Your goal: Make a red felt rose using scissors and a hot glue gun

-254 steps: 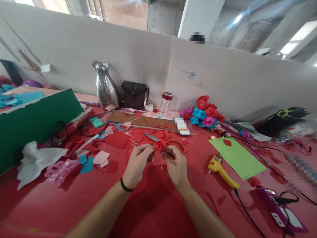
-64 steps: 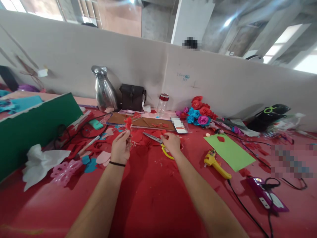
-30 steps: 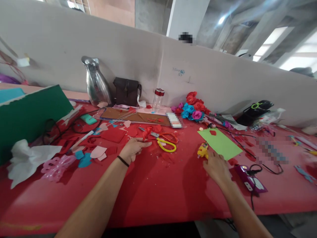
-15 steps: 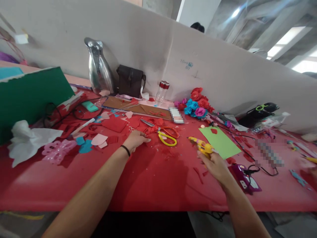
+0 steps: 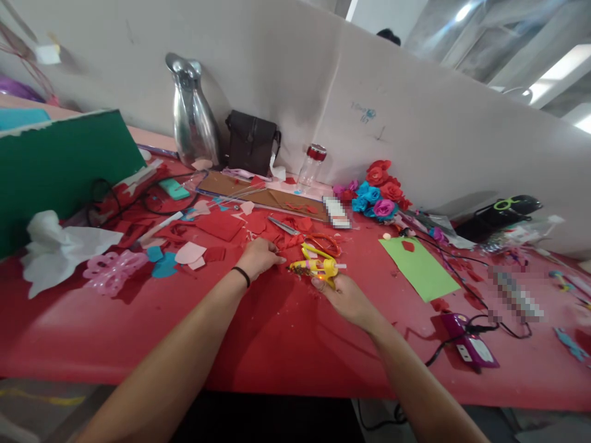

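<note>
A yellow hot glue gun (image 5: 321, 267) is in my right hand (image 5: 347, 300), its nozzle pointing left toward my left hand (image 5: 259, 261). A clear glue stick pokes out of its back end, and a small orange light glows near the grip. The fingers of my left hand are drawn together low over the red scraps; what they pinch, if anything, does not show. Just behind the gun lie scissors (image 5: 282, 226) with orange and yellow handles, partly covered by it. Cut red paper pieces (image 5: 217, 226) spread behind my left hand.
Paper roses (image 5: 381, 192) lie by the wall, near a lidded glass jar (image 5: 311, 166), a dark bag (image 5: 252, 144) and a metal jug (image 5: 191, 117). Green paper (image 5: 418, 271) and a purple power strip (image 5: 468, 341) with cords sit to the right. Pink plastic (image 5: 113, 272) is at left.
My right hand has brought the glue gun leftward, from beside the green paper to close by my left hand. The left hand stays nearly in place; the view has shifted slightly.
</note>
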The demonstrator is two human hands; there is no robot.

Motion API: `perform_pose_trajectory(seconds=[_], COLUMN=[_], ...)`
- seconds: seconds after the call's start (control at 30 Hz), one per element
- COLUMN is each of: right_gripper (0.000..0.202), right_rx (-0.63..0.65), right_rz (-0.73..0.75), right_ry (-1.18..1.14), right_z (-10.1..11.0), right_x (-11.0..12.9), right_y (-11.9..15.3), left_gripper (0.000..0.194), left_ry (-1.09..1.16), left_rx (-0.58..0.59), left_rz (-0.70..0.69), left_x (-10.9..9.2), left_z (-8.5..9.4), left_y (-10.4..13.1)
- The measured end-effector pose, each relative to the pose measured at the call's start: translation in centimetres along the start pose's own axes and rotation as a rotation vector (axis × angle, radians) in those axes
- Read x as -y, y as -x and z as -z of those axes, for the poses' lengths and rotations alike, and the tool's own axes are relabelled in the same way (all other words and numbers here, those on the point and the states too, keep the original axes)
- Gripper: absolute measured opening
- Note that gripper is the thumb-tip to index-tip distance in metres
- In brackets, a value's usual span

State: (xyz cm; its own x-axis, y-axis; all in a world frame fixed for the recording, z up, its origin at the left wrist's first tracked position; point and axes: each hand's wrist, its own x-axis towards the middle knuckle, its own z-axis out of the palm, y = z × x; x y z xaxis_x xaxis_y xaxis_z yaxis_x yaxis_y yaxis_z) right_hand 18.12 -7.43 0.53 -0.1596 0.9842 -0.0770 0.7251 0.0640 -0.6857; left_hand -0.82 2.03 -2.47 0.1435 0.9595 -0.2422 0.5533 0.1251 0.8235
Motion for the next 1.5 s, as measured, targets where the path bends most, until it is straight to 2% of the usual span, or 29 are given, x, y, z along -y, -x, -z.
perform_pose_trajectory(seconds=[0.1, 0.23, 0.37, 0.5, 0.73, 0.8, 0.93, 1.17, 1.3, 1.4, 1.5], right_gripper=[0.041, 0.038, 0.038, 0.039, 0.032, 0.031, 0.035, 0.026, 0.009, 0.012, 0.016], right_rx=[0.030, 0.040, 0.045, 0.045, -0.038, -0.049, -0.056, -0.108, -0.054, -0.061, -0.120], right_rz=[-0.060, -0.039, -0.080, -0.020, -0.034, -0.035, -0.072, 0.022, 0.189, 0.314, 0.356], right_ry=[0.050, 0.019, 0.018, -0.011, -0.006, 0.021, 0.194, 0.592, 0.852, 0.948, 0.939], right_z=[0.0, -0.1, 0.0, 0.2, 0.2, 0.1, -0.1, -1.4, -2.0, -1.1, 0.9], right_x=[0.1, 0.5, 0.6, 0.6, 0.3, 0.1, -0.4, -0.2, -0.2, -1.1, -2.7], right_y=[-0.2, -0.4, -0.5, -0.7, -1.0, -1.1, -1.1, 0.1, 1.0, 1.8, 2.7], left_gripper=[0.022, 0.020, 0.017, 0.008, 0.005, 0.010, 0.016, 0.013, 0.015, 0.016, 0.018], left_ry=[-0.052, -0.122, -0.194, -0.247, -0.221, -0.181, -0.157, -0.122, -0.081, -0.061, -0.012], left_rx=[0.003, 0.000, 0.041, 0.083, 0.027, 0.010, 0.003, 0.030, 0.033, 0.026, 0.007], left_rz=[-0.020, -0.031, -0.038, -0.057, -0.100, -0.101, -0.094, -0.075, -0.092, -0.102, -0.105], left_x=[-0.1, -0.3, -0.5, -0.4, 0.1, 0.1, 0.0, 0.2, 0.4, 0.5, 0.3], left_z=[0.0, 0.2, 0.5, 0.7, 0.5, 0.5, 0.6, 0.5, 0.5, 0.7, 1.0], left_y=[0.1, 0.2, 0.2, 0.0, -0.3, -0.3, -0.1, -0.4, -0.5, -0.5, -0.3])
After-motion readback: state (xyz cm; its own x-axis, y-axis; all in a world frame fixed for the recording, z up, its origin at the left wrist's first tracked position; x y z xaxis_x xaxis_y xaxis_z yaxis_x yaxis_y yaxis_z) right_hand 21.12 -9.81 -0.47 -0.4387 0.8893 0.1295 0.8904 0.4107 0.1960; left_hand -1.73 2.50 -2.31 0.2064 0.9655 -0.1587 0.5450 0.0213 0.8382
